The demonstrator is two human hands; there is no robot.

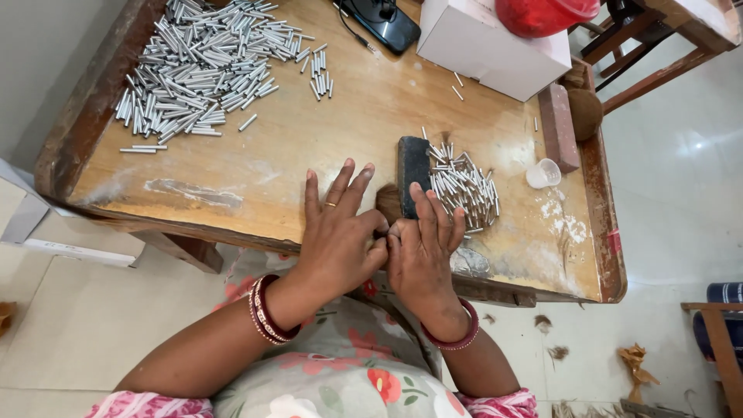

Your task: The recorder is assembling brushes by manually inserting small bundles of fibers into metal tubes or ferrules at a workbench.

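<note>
Together, we work at a worn wooden desk (340,139) that fills most of the view, its near edge against our lap so both hands can reach everything without stretching. Far to the left lies the big heap of silver metal tubes (197,66), kept well apart from the working spot, it seems, as bulk stock. A white box (484,46) with a red bowl (542,14) on top sits at the far right corner, and a black phone (387,23) rests beside it, both out of the way. Along the right edge stands a reddish wooden block (559,128), with a small clear plastic cup (543,173) just beside it. Close in, a dark block (413,162) stands upright, and the smaller pile of tubes (464,186) is banked against its right side, probably so they do not roll off. Our left hand (337,240) and right hand (422,251) meet at the desk's near edge, thumbs and forefingers pinched together. Each grip is narrow, closed on a tuft of brown fibre (387,203) that shows just above the fingers, touching the dark block's foot; whether a tube is also held between them we cannot tell. The other fingers fan out flat over the wood, likely for steadiness.
</note>
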